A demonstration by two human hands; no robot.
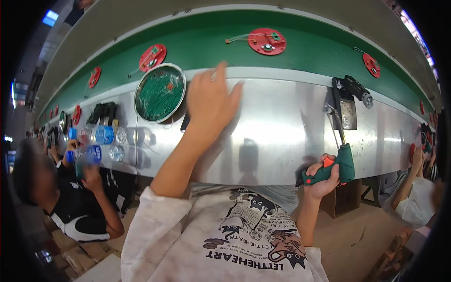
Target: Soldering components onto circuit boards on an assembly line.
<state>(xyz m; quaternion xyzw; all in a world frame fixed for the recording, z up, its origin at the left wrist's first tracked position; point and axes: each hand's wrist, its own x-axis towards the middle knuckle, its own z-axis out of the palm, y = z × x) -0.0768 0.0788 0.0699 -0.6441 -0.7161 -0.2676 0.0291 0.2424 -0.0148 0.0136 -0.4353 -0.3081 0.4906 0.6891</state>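
My left hand (pixel 210 99) reaches over the metal bench with its fingers apart and holds nothing. Its fingertips are close to the green conveyor belt (pixel 202 44). Beside it on the left is a round metal bowl (pixel 136 104) full of short green wires (pixel 162 96). At the bench's near edge, my right hand (pixel 324 183) is wrapped round a green soldering gun (pixel 346 165) with an orange-red trigger. The gun's long metal tip points away, toward a black soldering stand (pixel 347 113). On the belt ahead lies a red disc (pixel 267 41) carrying a small circuit board and wires.
More red discs, one at left (pixel 152 57) and one at right (pixel 371 65), lie along the belt. Plastic bottles (pixel 104 135) stand on the bench at left. A co-worker (pixel 70 197) sits at left, another (pixel 413 197) at right. A dark object is partly hidden behind my left wrist.
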